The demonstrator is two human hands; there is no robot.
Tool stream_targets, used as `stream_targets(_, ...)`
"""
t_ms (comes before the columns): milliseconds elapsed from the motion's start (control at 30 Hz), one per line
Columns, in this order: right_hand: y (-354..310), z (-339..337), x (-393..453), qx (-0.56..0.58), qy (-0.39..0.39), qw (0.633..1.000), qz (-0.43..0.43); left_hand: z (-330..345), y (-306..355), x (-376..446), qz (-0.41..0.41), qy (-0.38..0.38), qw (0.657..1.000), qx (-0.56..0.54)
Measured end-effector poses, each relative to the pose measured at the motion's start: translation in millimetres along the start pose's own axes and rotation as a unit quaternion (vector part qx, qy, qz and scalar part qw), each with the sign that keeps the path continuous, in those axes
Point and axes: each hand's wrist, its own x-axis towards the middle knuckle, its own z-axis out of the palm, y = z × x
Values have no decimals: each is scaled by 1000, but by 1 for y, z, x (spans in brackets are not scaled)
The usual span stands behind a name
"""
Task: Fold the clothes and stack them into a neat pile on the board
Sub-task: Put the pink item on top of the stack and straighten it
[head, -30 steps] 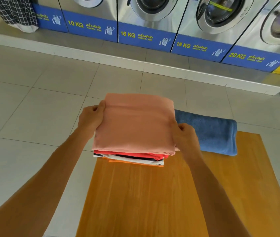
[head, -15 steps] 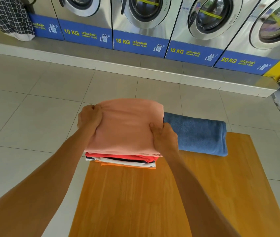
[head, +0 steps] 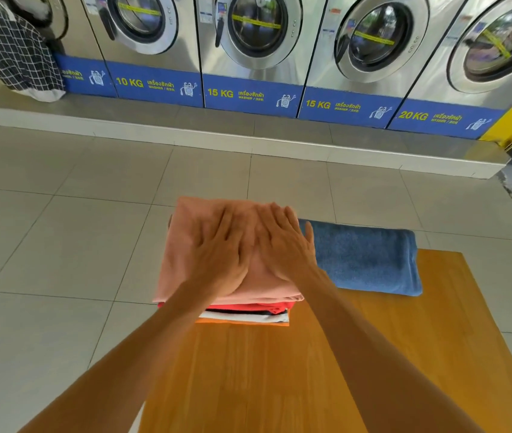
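Far left there's a checkered cloth [head: 14, 48] hanging by the washers [head: 254, 42], not part of the pile as far as I can tell. The stack itself sits on the far left corner of the wooden board [head: 436, 354], and it overhangs the board's left edge a bit. Bottom to top: something orange, a striped piece, a red one, then the folded pink garment [head: 186, 254] on top.

Left hand [head: 220, 260] lies flat on the pink top, fingers spread, gripping nothing. Right hand [head: 286, 245] is the same, palm down right beside it, just pressing.

It all looks like soft, light fabric, so I'd guess it squashes easily and slides if pushed sideways. Best to hold it by the folded side edges, or press straight down. The pink piece's long axis runs away from the person, toward the washers.

The folded blue towel [head: 367, 260] touches the stack's right side, its long axis running left-right.
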Motion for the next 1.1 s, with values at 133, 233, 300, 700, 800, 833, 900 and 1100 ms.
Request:
stream_targets(133, 23, -19, 15, -36, -12, 995, 95, -2, -10, 8, -8, -51, 999, 6)
stream_targets(233, -1, -13, 7, -79, 39, 996, -7, 0, -4, 11, -23, -56, 998, -19)
stream_targets(300, -9, -1, 2, -59, -2, 998, -22, 2, -7, 10, -23, -66, 997, -30)
stream_targets(700, 20, -49, 40, 251, -3, 937, 241, 0, -7, 4, -50, -68, 996, -34)
stream_targets(800, 17, -52, 48, 294, -8, 932, 213, 0, -8, 5, -55, -68, 996, -29)
stream_targets(833, 16, -52, 50, 323, 5, 927, 190, 0, -8, 6, -55, -66, 996, -30)
stream_targets(900, 15, -51, 50, 356, 37, 923, 143, 1, -7, 8, -54, -65, 996, -32)
stream_targets(1100, 25, -41, 62, 286, 113, 942, 132, 3, -11, 9, -48, -68, 996, -27)
